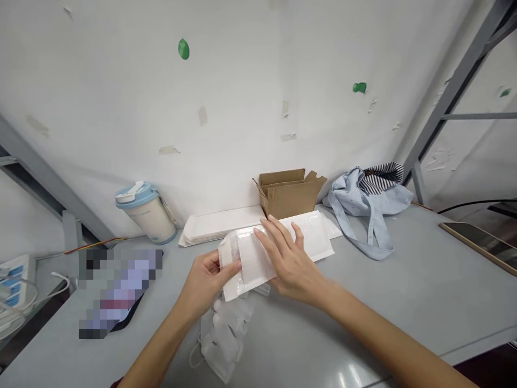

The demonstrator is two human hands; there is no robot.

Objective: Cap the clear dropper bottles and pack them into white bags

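Note:
A white padded envelope (313, 234) is held up at a slant over the grey table. My left hand (212, 280) pinches its left end, thumb on top and fingers behind. My right hand (293, 264) lies across its middle with fingers over the upper face; its thumb is partly hidden at the lower edge. Below the envelope, a heap of translucent plastic pieces (226, 334) rests on the table, and a thin loop sticks out at its left. Behind the envelope lies a stack of flat white envelopes (222, 223).
An open cardboard box (293, 196) and a light blue cloth bag (359, 202) stand by the wall. At left are a cup with blue lid (147, 213), a blurred flat object (121, 296) and a power strip (16, 280). A dark flat device (480, 245) lies at right.

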